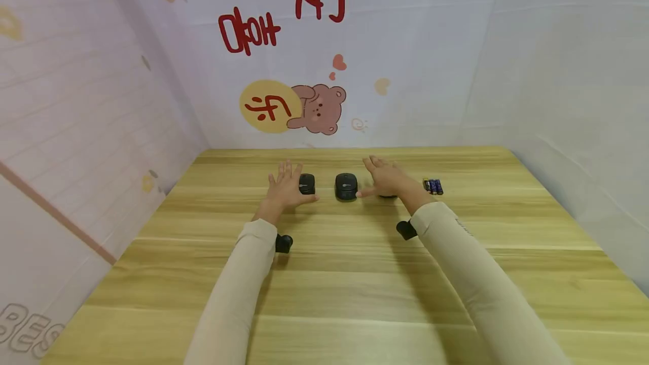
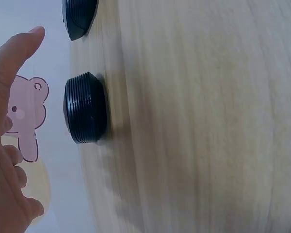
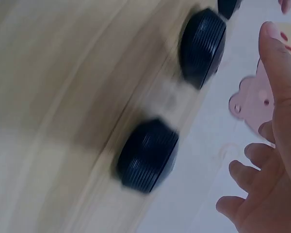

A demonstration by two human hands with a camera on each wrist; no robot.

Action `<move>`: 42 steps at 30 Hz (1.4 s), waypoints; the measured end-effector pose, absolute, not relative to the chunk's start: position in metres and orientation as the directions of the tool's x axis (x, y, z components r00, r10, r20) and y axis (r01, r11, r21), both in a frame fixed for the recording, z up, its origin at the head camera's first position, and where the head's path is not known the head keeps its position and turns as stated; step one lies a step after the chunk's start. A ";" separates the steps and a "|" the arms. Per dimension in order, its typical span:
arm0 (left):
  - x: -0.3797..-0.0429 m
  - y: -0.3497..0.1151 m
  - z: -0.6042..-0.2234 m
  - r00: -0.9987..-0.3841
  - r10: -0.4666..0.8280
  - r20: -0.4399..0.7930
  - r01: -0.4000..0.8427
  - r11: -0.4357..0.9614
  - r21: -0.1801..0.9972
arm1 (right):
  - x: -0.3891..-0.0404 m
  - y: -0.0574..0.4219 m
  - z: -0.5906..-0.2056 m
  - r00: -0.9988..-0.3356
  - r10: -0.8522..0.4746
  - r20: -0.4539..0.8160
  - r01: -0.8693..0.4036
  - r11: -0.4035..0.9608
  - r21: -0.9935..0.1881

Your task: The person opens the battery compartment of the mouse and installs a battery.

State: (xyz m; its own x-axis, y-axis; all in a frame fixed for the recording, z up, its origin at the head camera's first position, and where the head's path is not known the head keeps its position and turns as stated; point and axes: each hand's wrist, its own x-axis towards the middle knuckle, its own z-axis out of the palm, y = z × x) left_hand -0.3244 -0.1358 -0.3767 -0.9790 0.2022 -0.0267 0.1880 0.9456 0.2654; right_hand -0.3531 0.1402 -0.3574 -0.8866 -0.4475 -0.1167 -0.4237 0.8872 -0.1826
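Three black computer mice stand in a row toward the back of the table. My left hand (image 1: 287, 189) is spread over and beside the left mouse (image 1: 306, 183), covering part of it. Between the hands sits the middle mouse (image 1: 347, 186), fully visible. Over the right mouse (image 3: 148, 155) hovers my right hand (image 1: 389, 179), hiding most of it in the head view; its thumb points toward the middle mouse. In the wrist views, fingers (image 2: 20, 46) and thumb (image 3: 281, 63) stay apart from the mice, and neither hand holds anything.
Several small batteries (image 1: 433, 186) lie side by side to the right of the right hand. Black wrist cameras (image 1: 284, 243) hang below the sleeves. A patterned cloth backdrop (image 1: 426, 72) rises behind the wooden table (image 1: 350, 297) and along both sides.
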 end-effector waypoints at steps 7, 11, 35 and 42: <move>-0.321 -0.147 -0.379 -0.978 0.205 -0.033 0.190 0.946 0.261 | -0.357 0.098 -0.364 -0.856 -0.502 -0.122 -0.475 0.858 -0.196; -0.323 -0.154 -0.385 -0.977 0.210 -0.031 0.191 0.934 0.301 | -0.360 0.080 -0.368 -0.840 -0.531 -0.114 -0.504 0.841 -0.198; -0.326 -0.157 -0.391 -0.966 0.245 -0.085 0.208 0.928 0.308 | -0.365 0.008 -0.393 -0.813 -0.569 -0.119 -0.558 0.822 -0.119; -0.332 -0.154 -0.395 -0.966 0.222 -0.135 0.174 0.938 0.299 | -0.368 -0.004 -0.400 -0.811 -0.576 -0.104 -0.561 0.815 -0.147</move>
State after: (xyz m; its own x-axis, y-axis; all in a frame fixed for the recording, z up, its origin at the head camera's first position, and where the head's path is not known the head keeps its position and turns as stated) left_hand -0.3317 -0.1536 -0.3950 -0.9656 0.2223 -0.1348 0.1742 0.9381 0.2994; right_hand -0.3679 -0.0042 -0.3999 -0.8105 -0.5764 -0.1039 -0.5606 0.8148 -0.1474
